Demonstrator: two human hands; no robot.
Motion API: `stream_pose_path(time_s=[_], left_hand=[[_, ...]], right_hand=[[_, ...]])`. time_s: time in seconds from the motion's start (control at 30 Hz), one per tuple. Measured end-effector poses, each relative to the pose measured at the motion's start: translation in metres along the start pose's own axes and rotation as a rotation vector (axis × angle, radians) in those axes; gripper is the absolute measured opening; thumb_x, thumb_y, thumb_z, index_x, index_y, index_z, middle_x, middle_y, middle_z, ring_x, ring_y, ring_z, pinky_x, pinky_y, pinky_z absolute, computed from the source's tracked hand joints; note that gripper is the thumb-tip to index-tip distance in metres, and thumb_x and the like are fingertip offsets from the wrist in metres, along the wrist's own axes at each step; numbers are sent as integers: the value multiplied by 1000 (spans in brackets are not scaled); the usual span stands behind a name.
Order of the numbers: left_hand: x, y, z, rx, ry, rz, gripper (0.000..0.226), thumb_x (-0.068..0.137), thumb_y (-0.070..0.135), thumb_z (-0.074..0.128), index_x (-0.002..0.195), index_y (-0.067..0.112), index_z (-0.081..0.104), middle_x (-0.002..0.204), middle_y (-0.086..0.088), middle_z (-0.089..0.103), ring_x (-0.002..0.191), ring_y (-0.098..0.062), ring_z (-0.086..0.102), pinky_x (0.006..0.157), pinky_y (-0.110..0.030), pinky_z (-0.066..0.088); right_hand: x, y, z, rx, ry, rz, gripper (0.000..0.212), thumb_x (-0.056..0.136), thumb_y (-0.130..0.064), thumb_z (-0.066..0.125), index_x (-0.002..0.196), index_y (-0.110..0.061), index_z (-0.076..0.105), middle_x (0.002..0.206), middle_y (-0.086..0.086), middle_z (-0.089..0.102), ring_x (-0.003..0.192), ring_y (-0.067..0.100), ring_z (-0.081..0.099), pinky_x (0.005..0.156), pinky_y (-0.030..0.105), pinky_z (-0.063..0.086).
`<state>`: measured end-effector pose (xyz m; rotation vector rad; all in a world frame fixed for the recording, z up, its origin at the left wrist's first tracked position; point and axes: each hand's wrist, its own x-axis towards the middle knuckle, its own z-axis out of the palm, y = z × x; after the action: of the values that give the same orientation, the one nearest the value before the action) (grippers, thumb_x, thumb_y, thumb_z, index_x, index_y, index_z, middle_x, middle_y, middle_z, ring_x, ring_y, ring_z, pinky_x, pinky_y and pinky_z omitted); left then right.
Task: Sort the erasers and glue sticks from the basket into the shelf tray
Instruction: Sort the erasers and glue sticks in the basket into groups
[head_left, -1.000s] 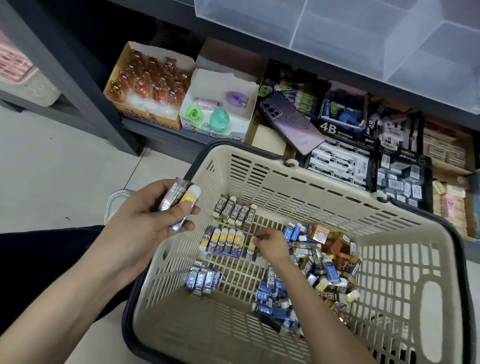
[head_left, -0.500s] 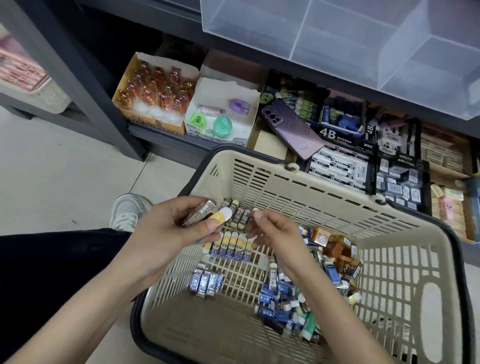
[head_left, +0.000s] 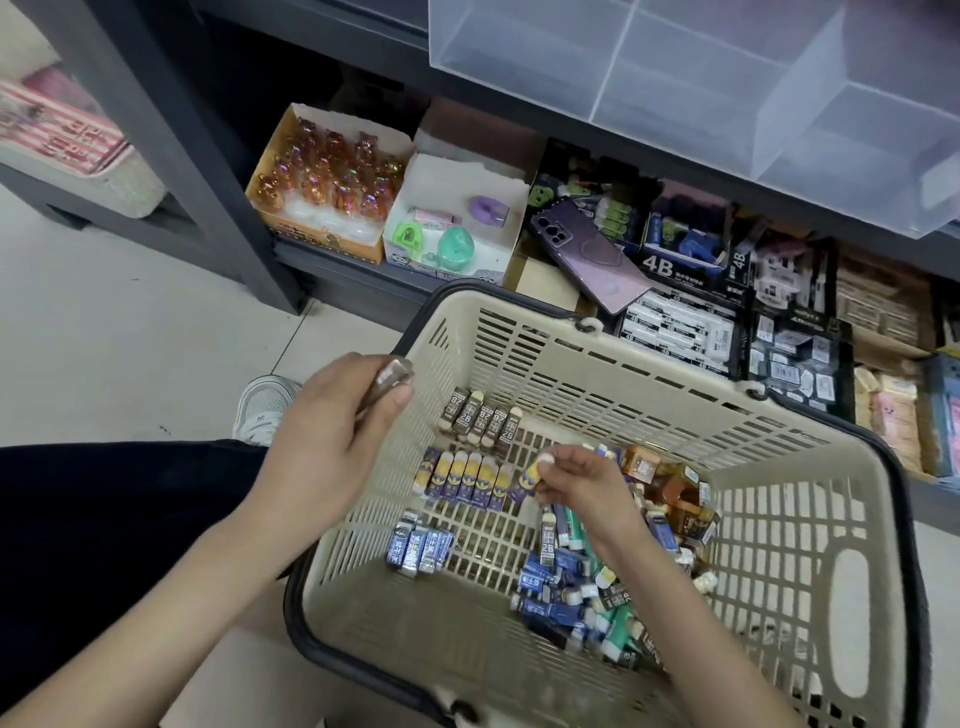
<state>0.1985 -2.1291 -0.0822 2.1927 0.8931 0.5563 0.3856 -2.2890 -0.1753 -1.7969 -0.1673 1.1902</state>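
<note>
A beige basket (head_left: 613, 358) with a black rim stands in front of the shelf. On its floor lie three neat rows of erasers: brown 2B ones (head_left: 480, 423), yellow-and-blue ones (head_left: 465, 478) and silver-blue ones (head_left: 418, 548). A loose pile of erasers and glue sticks (head_left: 613, 566) fills the right side. My left hand (head_left: 332, 447) grips a brown eraser (head_left: 389, 376) over the basket's left rim. My right hand (head_left: 576, 480) pinches a yellow-and-blue eraser (head_left: 535, 470) just right of the yellow row.
The low shelf behind holds boxes of stationery: orange figures (head_left: 332, 176), a white box with sharpeners (head_left: 457, 223), 4B eraser boxes (head_left: 680, 327) and a purple phone (head_left: 587, 254). A clear divided tray (head_left: 675, 93) juts out above. My shoe (head_left: 262, 410) rests on the floor at left.
The yellow-tipped eraser has passed from my left hand to my right, which moved down to the end of the yellow row. My left hand keeps the brown eraser.
</note>
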Motion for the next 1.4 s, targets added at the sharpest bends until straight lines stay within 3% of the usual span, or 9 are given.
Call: stream_pose_path(time_s=[0.17,0.33,0.47,0.67,0.93,1.03,1.1,1.2,1.4], left_hand=[[2,-9,2,171,37,96,40,91,37,47,109,8,68,88,3,56,84,-8,41,76,-19,29],[5,-5,3,59,-32,47,41,88,43,53,114,15,68,81,19,47,77,2,47,73,-5,32],[2,3,5,-123,-65,-147,28,77,45,64,104,38,60,83,24,62,89,11,57,73,0,38],[-3,8,15,-159,-187,-166,34,79,9,73,100,34,63,83,44,59,78,16,58,72,-1,39],[-16,17,27,-204,-228,-102,38,76,15,78,93,43,59,100,31,62,92,8,60,74,-9,47],[-16,10,24,-137,-202,-37,17,80,29,73,96,29,67,94,18,67,90,1,61,83,-13,47],[-11,4,18,49,-68,126,28,83,36,61,98,15,70,99,8,65,94,-5,57,92,-10,38],[-1,-13,12,318,83,253,33,86,30,55,104,5,68,108,-12,62,101,-27,53,94,-29,37],[-4,-39,27,427,25,134,56,88,34,46,132,0,46,119,-18,57,110,-32,48,98,-38,34]], right_hand=[[32,38,13,-378,51,37,31,91,-4,59,122,-1,61,104,11,67,66,13,61,81,33,56],[51,46,32,-412,51,43,36,92,-4,58,127,-4,58,108,10,67,65,12,63,81,31,56],[47,45,30,-494,77,26,39,89,-6,63,127,-6,57,118,13,64,95,26,66,88,39,54],[-10,-19,25,40,-152,-113,26,83,-21,66,109,-15,66,94,7,70,83,22,65,77,32,56],[-56,-57,44,19,-203,-350,17,82,-10,69,95,-21,69,84,-4,70,78,7,62,73,22,50],[-53,-49,36,213,-204,-218,13,78,-11,66,91,-9,64,77,-1,67,71,13,62,72,26,51],[-43,-39,24,371,-129,-113,13,81,-6,61,93,-3,60,76,6,65,73,21,62,70,29,53],[-16,-24,11,505,81,63,18,92,5,50,106,-4,56,84,14,60,76,25,62,67,30,57],[39,-3,24,594,289,339,3,88,7,58,88,5,60,86,16,62,75,24,61,59,27,59]])
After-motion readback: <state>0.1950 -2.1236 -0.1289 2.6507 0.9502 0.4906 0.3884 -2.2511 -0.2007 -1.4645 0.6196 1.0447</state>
